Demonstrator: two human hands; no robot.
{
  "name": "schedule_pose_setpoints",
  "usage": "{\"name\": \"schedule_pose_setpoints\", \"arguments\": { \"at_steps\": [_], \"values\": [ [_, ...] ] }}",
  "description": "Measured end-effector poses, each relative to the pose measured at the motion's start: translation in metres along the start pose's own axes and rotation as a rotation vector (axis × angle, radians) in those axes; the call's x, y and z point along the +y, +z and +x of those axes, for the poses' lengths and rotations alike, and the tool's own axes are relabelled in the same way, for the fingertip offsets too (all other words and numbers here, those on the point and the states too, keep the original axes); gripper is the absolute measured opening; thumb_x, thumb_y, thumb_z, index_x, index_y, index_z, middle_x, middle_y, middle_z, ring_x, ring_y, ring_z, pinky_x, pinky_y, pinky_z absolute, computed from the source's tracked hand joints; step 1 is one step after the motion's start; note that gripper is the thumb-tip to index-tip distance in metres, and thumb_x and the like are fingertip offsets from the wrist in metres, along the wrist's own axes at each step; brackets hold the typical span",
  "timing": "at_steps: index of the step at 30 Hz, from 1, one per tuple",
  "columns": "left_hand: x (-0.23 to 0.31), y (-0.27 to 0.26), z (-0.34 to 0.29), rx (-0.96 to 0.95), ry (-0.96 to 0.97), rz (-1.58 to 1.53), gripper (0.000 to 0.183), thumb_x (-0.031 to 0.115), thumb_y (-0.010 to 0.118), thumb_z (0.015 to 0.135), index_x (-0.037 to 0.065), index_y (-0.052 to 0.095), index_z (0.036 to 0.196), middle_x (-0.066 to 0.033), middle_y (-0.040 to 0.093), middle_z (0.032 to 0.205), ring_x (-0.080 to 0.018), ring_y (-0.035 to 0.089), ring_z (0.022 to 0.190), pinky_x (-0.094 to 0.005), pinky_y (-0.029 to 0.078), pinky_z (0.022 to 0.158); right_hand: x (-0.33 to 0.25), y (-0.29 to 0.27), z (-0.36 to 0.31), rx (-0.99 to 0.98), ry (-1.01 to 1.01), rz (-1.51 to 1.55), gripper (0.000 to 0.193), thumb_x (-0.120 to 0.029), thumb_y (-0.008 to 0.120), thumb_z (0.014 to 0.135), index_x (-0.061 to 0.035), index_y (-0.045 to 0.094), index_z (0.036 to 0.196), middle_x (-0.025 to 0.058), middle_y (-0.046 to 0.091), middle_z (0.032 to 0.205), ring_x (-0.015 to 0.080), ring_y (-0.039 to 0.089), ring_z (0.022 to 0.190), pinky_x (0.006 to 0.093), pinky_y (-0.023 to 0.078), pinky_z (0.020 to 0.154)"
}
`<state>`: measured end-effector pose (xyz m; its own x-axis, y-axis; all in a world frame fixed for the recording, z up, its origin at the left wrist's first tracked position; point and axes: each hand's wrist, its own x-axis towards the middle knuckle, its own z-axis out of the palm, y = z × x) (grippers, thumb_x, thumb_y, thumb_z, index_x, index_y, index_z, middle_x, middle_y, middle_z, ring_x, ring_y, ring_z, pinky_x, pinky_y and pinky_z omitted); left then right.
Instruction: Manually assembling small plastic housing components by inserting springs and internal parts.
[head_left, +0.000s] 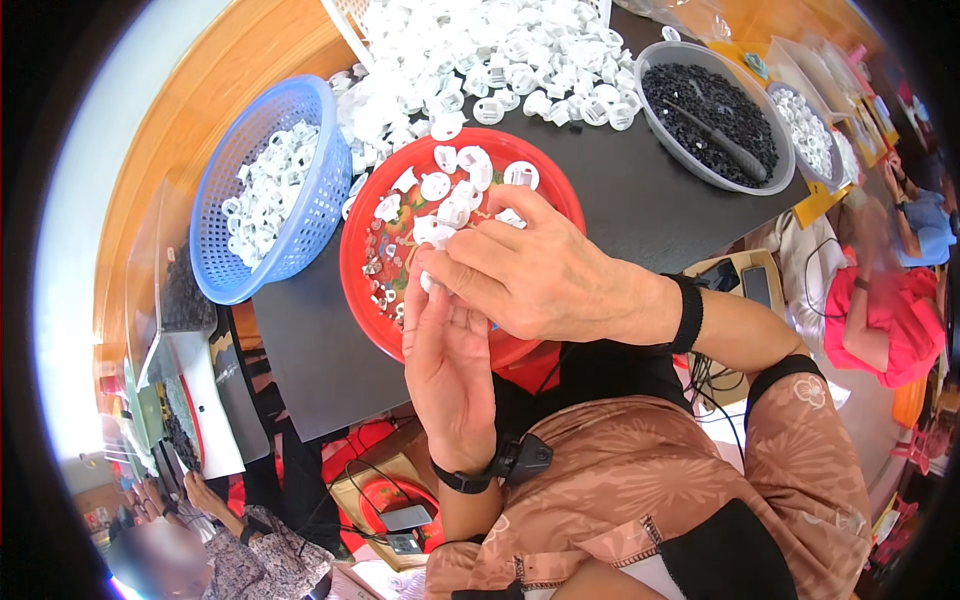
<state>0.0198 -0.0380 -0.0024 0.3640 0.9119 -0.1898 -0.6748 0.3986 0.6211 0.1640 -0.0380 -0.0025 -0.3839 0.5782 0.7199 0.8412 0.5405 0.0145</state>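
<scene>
Over a red round tray, my two hands meet at a small white plastic part. My left hand is palm up, its thumb and fingertips closed on the part. From above, my right hand pinches at the same spot, its fingers covering most of the piece. More white round plastic pieces lie in the tray just beyond my fingers. Small metal bits are scattered at the tray's left side.
A blue perforated basket of white parts stands at left. Beyond the tray is a large heap of white plastic pieces. A grey bowl holds tiny black parts and a dark-handled tool. Other people sit at both sides.
</scene>
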Motion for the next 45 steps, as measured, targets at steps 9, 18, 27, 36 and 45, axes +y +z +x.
{"name": "schedule_pose_setpoints", "arguments": {
  "at_steps": [9, 18, 27, 36, 45],
  "values": [
    [0.006, -0.011, -0.001, -0.03, -0.117, -0.216, 0.038, 0.007, 0.048, 0.097, 0.003, 0.041, 0.134, -0.0098, 0.049, 0.134, -0.0194, 0.049, 0.122, -0.035, 0.039, 0.104, -0.006, -0.005, 0.002, 0.025, -0.072, 0.016, 0.033, -0.013, 0.06, 0.078, 0.0025, 0.062, 0.107, 0.0026, 0.053, 0.081, 0.0144, 0.054, 0.065, 0.0395, 0.046, 0.08],
    [0.007, -0.004, -0.009, -0.092, -0.115, -0.219, 0.045, 0.006, 0.047, 0.095, 0.004, 0.037, 0.14, -0.01, 0.048, 0.136, -0.0203, 0.047, 0.126, -0.0364, 0.038, 0.105, -0.008, -0.01, 0.002, 0.184, -0.068, -0.024, 0.026, -0.015, 0.061, 0.071, -0.0003, 0.066, 0.092, 0.0033, 0.057, 0.085, 0.0145, 0.055, 0.068, 0.0377, 0.042, 0.078],
    [0.014, 0.0, -0.006, -0.13, -0.054, -0.133, 0.04, 0.008, 0.047, 0.095, 0.004, 0.044, 0.135, -0.01, 0.052, 0.133, -0.0192, 0.05, 0.123, -0.0358, 0.039, 0.104, -0.002, -0.021, 0.015, 0.221, -0.13, -0.099, 0.019, -0.016, 0.062, 0.07, -0.0023, 0.066, 0.084, 0.0001, 0.053, 0.079, 0.0112, 0.053, 0.063, 0.0386, 0.044, 0.08],
    [0.023, -0.003, 0.005, -0.169, 0.029, -0.047, 0.042, 0.01, 0.044, 0.096, 0.004, 0.042, 0.137, -0.0095, 0.052, 0.134, -0.0215, 0.052, 0.123, -0.0387, 0.043, 0.101, 0.02, -0.023, 0.043, 0.128, -0.322, -0.043, 0.01, -0.015, 0.064, 0.072, -0.0071, 0.061, 0.077, -0.0012, 0.047, 0.072, 0.0146, 0.048, 0.061, 0.0338, 0.043, 0.072],
    [0.045, -0.045, -0.002, -0.228, 0.151, -0.189, 0.048, 0.007, 0.046, 0.097, 0.01, 0.035, 0.143, -0.0204, 0.055, 0.128, -0.0274, 0.062, 0.11, -0.0413, 0.05, 0.097, 0.049, -0.033, 0.04, -0.108, -0.006, 0.117, 0.016, -0.024, 0.065, 0.083, -0.0106, 0.065, 0.091, 0.0026, 0.058, 0.077, 0.0244, 0.06, 0.077, 0.035, 0.044, 0.074]
  ]
}}
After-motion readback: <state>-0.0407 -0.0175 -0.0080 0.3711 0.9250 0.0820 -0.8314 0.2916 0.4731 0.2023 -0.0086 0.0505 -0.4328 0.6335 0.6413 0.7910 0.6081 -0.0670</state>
